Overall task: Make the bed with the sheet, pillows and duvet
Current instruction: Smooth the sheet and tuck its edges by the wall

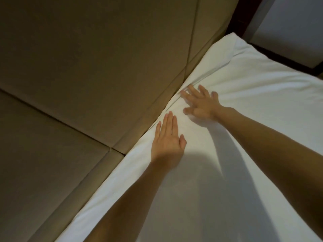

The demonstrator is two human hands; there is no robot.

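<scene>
A white sheet [253, 105] covers the mattress, which runs diagonally from the lower left to the upper right. My left hand [167, 140] lies flat on the sheet, fingers straight and together, close to the edge where the bed meets the headboard. My right hand [201, 102] rests on the sheet a little farther along that edge, fingers spread, fingertips at a bunch of small folds by the gap. Both forearms reach in from the lower right. No pillow or duvet is in view.
A padded tan headboard [90, 67] with stitched panel seams fills the left and top. Past the far corner of the mattress, a dark frame [279, 55] and a pale panel [288, 23] stand at the upper right.
</scene>
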